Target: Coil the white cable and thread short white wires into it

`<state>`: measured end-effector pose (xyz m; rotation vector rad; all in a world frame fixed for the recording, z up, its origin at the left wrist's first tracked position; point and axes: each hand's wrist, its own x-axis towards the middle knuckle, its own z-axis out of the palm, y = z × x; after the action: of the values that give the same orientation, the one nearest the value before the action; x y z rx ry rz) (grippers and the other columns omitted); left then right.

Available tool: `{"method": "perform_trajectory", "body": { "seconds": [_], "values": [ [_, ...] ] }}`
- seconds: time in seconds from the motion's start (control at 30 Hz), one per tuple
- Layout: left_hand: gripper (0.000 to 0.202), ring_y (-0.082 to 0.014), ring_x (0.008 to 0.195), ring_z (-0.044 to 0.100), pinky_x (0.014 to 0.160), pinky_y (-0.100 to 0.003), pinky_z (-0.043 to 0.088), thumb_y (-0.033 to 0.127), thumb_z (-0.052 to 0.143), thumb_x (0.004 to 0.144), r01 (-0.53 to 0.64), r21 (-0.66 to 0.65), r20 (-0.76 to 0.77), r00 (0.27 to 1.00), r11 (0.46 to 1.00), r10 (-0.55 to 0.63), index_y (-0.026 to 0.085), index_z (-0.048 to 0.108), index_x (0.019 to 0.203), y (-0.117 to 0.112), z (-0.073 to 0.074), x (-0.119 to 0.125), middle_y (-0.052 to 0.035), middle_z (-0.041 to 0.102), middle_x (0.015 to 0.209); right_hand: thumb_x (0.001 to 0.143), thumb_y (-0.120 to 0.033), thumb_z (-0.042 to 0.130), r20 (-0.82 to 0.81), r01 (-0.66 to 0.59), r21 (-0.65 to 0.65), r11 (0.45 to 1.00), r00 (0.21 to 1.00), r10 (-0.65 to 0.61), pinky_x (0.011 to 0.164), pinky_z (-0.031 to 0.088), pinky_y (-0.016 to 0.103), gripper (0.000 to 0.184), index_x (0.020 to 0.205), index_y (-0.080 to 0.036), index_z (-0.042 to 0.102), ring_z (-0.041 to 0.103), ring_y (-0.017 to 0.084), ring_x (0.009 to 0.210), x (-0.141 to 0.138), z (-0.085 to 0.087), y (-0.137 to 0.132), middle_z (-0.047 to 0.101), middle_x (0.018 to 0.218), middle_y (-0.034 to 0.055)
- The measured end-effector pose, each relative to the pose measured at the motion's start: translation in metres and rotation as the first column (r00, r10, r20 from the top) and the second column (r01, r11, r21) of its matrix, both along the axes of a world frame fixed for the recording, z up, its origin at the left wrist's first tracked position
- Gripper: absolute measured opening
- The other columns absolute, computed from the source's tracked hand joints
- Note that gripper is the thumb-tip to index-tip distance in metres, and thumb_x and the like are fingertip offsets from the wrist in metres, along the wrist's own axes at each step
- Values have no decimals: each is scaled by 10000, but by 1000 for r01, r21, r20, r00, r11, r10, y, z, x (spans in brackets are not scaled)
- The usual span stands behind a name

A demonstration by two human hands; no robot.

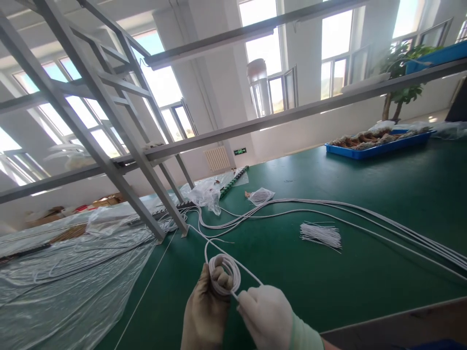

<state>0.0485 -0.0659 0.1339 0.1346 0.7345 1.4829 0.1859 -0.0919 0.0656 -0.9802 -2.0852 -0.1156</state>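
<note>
A small round coil of white cable [236, 278] is gripped in my gloved left hand [208, 304], whose fingers pass through the middle of the loops. Just right of it, my right hand [265, 311], in a white glove, is closed on the same cable where it leaves the coil's lower right side. One strand [246, 270] runs from the right hand up to the left, behind the coil. A short free end of cable [224, 240] sticks out above the loops.
Long white cables [321, 203] curve across the green table [277, 262]. A bundle of short white ties [320, 236] lies at right, a bagged bundle [261, 196] farther back. A blue tray [379, 146] stands at the far right. Grey metal shelf posts [146, 180] rise at left beside plastic sheeting [91, 277].
</note>
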Motion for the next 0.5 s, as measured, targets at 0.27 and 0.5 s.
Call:
{"method": "perform_trajectory", "body": {
  "seconds": [0.27, 0.5],
  "values": [
    [418, -37, 380, 451, 428, -154, 379, 249, 230, 1111, 11, 0, 145, 989, 1000, -11, 110, 584, 939, -14, 8, 2, 88, 441, 546, 997, -221, 425, -57, -151, -102, 983, 988, 146, 542, 331, 291, 241, 816, -209, 584, 559, 166, 561, 10, -16, -6, 617, 684, 8],
    [511, -45, 331, 378, 371, -169, 313, 308, 289, 1095, 298, -58, -17, 954, 953, -299, 94, 639, 792, -20, 17, -45, 66, 413, 521, 1031, -302, 606, -126, -150, -492, 858, 987, 100, 652, 509, 248, 284, 780, -175, 645, 606, 146, 697, 62, -10, 62, 626, 793, 1]
  ]
}}
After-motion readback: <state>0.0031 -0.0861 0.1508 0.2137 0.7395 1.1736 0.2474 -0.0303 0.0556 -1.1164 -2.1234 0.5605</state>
